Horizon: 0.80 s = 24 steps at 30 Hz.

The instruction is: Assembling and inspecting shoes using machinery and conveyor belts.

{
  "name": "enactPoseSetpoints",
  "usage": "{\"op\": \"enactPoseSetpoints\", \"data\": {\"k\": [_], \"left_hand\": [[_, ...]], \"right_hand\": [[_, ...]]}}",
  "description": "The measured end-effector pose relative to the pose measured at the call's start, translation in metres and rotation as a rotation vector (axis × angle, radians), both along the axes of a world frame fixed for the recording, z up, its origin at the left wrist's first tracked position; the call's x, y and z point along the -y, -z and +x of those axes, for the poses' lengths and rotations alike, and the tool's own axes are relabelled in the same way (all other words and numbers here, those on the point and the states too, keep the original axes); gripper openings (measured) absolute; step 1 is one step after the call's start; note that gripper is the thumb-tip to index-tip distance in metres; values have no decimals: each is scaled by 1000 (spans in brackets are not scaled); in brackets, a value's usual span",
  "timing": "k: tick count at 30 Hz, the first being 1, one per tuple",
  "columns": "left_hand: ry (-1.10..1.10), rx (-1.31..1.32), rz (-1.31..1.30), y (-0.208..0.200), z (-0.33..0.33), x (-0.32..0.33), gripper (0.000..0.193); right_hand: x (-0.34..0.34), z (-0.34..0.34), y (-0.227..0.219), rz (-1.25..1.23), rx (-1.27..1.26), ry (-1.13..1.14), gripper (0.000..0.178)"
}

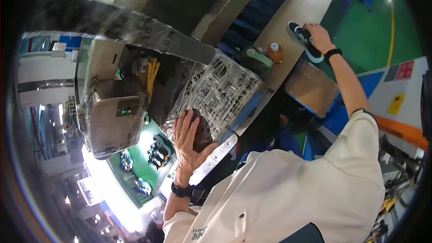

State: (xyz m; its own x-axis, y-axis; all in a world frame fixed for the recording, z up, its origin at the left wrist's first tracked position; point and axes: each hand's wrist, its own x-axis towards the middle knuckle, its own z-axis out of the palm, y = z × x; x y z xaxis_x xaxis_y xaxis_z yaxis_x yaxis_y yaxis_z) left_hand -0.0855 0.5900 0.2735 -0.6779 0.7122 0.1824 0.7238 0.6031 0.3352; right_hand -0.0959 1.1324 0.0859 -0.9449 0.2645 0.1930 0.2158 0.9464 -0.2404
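Observation:
My right hand point(320, 38) is closed on a dark sneaker point(297, 32) with a white sole. It holds the sneaker over the pale bench point(310, 0) near its right edge. My left hand point(185, 141) lies with fingers stretched out over a dark rounded thing point(201, 130), whose kind I cannot make out. This is at the near end of a machine block point(220, 92) wrapped in clear plastic, with dark markings showing through. Part of the dark thing is hidden under my palm.
A bottle of orange-brown liquid point(275, 53) and a green rounded object point(258, 59) stand beside the block. A brown carton point(312, 87) sits below the bench. A plastic-wrapped control box point(114, 119) and several shoes point(157, 153) are at the left. A wrapped beam point(180, 42) crosses above.

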Motion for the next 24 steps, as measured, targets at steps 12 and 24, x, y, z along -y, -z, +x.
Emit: {"op": "enactPoseSetpoints", "data": {"k": [12, 24], "left_hand": [[-102, 41, -17, 1, -4, -4, 75], [-71, 91, -9, -18, -3, 0, 71]], "right_hand": [[-48, -68, 113, 38, -88, -122, 38], [37, -30, -35, -610, -360, 75, 52]]}}
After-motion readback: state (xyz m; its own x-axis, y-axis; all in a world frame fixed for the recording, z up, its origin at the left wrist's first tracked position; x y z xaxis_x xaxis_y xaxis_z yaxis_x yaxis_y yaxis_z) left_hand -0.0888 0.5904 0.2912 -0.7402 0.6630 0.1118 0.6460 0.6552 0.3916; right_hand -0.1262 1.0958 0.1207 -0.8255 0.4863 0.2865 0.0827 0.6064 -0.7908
